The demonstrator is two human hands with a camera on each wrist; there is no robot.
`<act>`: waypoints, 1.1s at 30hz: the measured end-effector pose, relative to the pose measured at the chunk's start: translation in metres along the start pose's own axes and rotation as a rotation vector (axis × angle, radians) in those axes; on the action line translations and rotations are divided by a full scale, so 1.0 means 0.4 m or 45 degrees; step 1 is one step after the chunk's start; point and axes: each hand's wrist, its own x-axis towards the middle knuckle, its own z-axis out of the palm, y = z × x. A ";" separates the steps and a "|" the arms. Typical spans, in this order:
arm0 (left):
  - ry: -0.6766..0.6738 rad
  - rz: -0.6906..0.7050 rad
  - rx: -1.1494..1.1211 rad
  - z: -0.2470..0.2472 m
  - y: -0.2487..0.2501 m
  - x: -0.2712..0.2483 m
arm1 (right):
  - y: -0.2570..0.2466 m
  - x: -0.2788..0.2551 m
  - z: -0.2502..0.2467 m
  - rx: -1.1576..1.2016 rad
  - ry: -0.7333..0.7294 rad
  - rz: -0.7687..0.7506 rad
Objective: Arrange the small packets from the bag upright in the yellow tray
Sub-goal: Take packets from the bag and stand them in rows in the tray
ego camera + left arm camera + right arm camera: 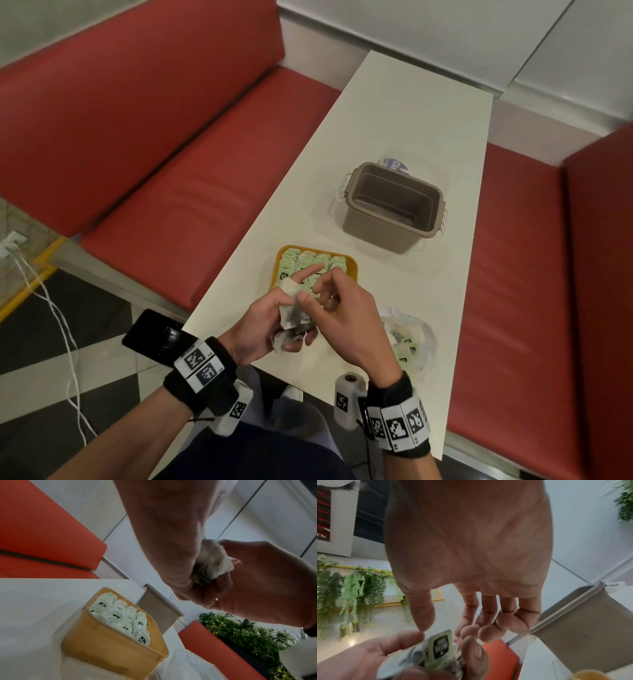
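Above the table's near edge, my left hand grips a bundle of small white packets with green tags. My right hand hovers over the bundle, thumb touching its top and fingers loosely curled beside it. In the right wrist view, one green tag sticks up from the left hand, just below the right hand's thumb and fingertips. The left wrist view shows the bundle between both hands. Just beyond, the yellow tray holds several rows of upright packets.
A clear plastic bag with more packets lies right of my hands. A grey bin stands behind the tray. A white roll sits at the near edge. Red benches flank the narrow table.
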 end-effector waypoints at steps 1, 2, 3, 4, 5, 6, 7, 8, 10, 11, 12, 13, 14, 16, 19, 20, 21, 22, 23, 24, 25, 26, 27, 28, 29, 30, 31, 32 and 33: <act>0.008 0.016 0.007 0.002 0.001 0.001 | -0.001 -0.002 0.000 0.007 -0.023 0.008; 0.009 0.033 0.006 0.004 0.001 0.002 | -0.003 -0.004 0.001 0.045 -0.051 0.013; 0.006 0.047 -0.001 0.005 0.001 0.001 | -0.005 -0.005 0.001 0.097 -0.084 0.022; 0.004 0.056 -0.012 0.006 0.001 0.002 | -0.007 -0.006 -0.001 0.149 -0.115 0.028; 0.003 0.060 -0.024 0.005 0.001 0.001 | -0.003 -0.005 -0.004 0.185 -0.140 0.028; 0.003 0.063 -0.037 0.004 0.001 0.000 | 0.000 -0.005 -0.008 0.207 -0.160 0.028; 0.005 0.066 -0.047 0.002 0.003 -0.001 | 0.004 -0.004 -0.012 0.209 -0.174 0.032; 0.013 0.064 -0.049 -0.001 0.004 -0.001 | 0.008 -0.003 -0.016 0.185 -0.168 0.036; 0.037 0.050 -0.033 -0.001 0.008 -0.002 | 0.013 0.004 -0.017 0.106 -0.122 -0.003; 0.044 0.046 -0.026 0.001 0.009 -0.002 | 0.013 0.007 -0.013 0.085 -0.104 -0.039; 0.045 0.044 -0.018 0.004 0.009 -0.002 | 0.010 0.010 -0.007 0.076 -0.092 -0.079; 0.042 0.043 -0.010 0.007 0.009 -0.001 | 0.012 0.015 0.000 0.066 -0.079 -0.119; 0.040 0.042 -0.003 0.009 0.008 0.000 | 0.014 0.019 0.004 0.062 -0.073 -0.148; 0.046 0.050 0.013 0.009 0.006 0.003 | 0.017 0.024 0.000 0.101 -0.086 -0.146; 0.097 0.067 0.035 0.003 0.000 0.010 | 0.012 0.025 -0.008 0.190 -0.146 -0.101; 0.118 0.071 0.031 0.003 -0.003 0.012 | 0.007 0.024 -0.007 0.205 -0.152 -0.108; 0.144 0.075 0.018 0.004 -0.007 0.015 | 0.002 0.024 -0.004 0.227 -0.153 -0.128; 0.179 0.077 0.001 0.005 -0.011 0.018 | -0.002 0.027 0.000 0.270 -0.154 -0.148; 0.217 0.077 -0.014 0.005 -0.016 0.020 | -0.005 0.031 0.003 0.329 -0.149 -0.152; 0.261 0.076 -0.030 0.004 -0.021 0.023 | -0.005 0.035 0.005 0.390 -0.136 -0.133; 0.305 0.079 -0.050 0.002 -0.025 0.025 | -0.001 0.039 0.005 0.429 -0.118 -0.105; 0.347 0.087 -0.073 0.000 -0.026 0.028 | 0.004 0.042 0.005 0.444 -0.090 -0.077; 0.382 0.097 -0.096 -0.001 -0.026 0.032 | 0.011 0.045 0.004 0.436 -0.058 -0.056; 0.409 0.102 -0.117 -0.003 -0.024 0.034 | 0.015 0.047 0.001 0.427 -0.030 -0.040; 0.428 0.102 -0.135 -0.005 -0.021 0.037 | 0.019 0.049 -0.001 0.424 -0.009 -0.029; 0.439 0.103 -0.147 -0.009 -0.019 0.038 | 0.020 0.051 -0.004 0.423 -0.003 -0.026; 0.441 0.105 -0.153 -0.013 -0.018 0.039 | 0.022 0.054 -0.006 0.415 -0.008 -0.031; 0.437 0.108 -0.155 -0.017 -0.018 0.041 | 0.023 0.055 -0.008 0.401 -0.017 -0.040; 0.434 0.115 -0.156 -0.021 -0.018 0.042 | 0.022 0.055 -0.010 0.385 -0.026 -0.051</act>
